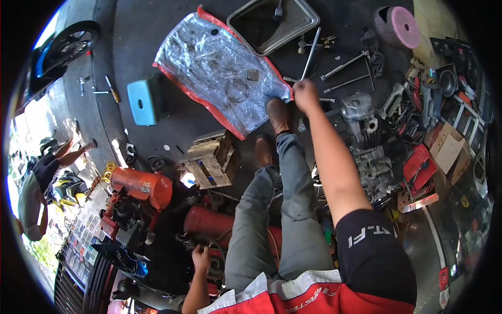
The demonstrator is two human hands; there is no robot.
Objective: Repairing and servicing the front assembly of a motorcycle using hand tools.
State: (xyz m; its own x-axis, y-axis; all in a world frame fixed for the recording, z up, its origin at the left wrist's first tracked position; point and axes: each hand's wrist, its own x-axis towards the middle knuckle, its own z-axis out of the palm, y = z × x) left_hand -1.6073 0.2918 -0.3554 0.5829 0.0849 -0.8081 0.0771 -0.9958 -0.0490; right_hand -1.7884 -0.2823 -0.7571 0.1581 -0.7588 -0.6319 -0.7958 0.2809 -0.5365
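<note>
Here on my head view, the right hand point(306, 97) is closed around the lower end of a long metal rod point(312, 52), which angles up just right of the silver sheet point(209, 57) toward the shallow tray point(256, 25). One brown shoe point(277, 113) overlaps the sheet's lower corner, and I see the left hand point(201, 258) down by the left thigh, fingers curled, though I can't tell whether it grips anything.
</note>
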